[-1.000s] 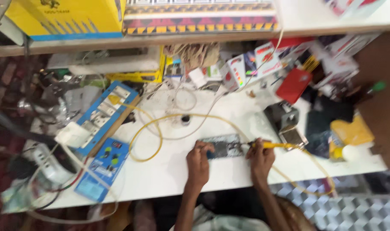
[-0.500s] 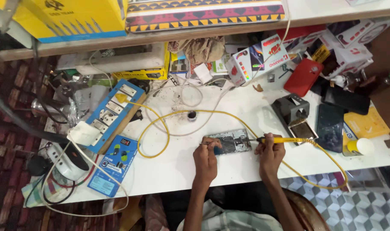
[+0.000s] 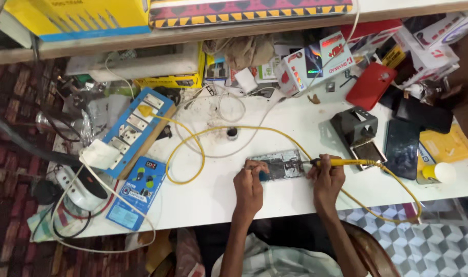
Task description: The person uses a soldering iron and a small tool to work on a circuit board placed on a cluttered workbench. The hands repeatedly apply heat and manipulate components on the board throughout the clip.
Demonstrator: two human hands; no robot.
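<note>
An opened phone (image 3: 278, 164) with its inner parts showing lies flat on the white table (image 3: 213, 195). My left hand (image 3: 250, 185) rests on its left end, fingertips pinched on a small blue piece. My right hand (image 3: 327, 179) grips a yellow-handled soldering iron (image 3: 341, 162), its tip touching the phone's right end. The iron's yellow cord (image 3: 193, 154) loops left across the table to a blue socket board (image 3: 134, 131).
A black soldering stand (image 3: 354, 127), a red phone cover (image 3: 370, 86) and dark phones (image 3: 402, 149) lie to the right. Small boxes (image 3: 308, 64) crowd the back edge under a shelf. A small dark pot (image 3: 233, 134) sits behind the phone. Cables and a white adapter (image 3: 82, 187) are at left.
The view has shifted slightly and sharpened. Both hands stay on the phone, with the iron's tip still at its right end.
</note>
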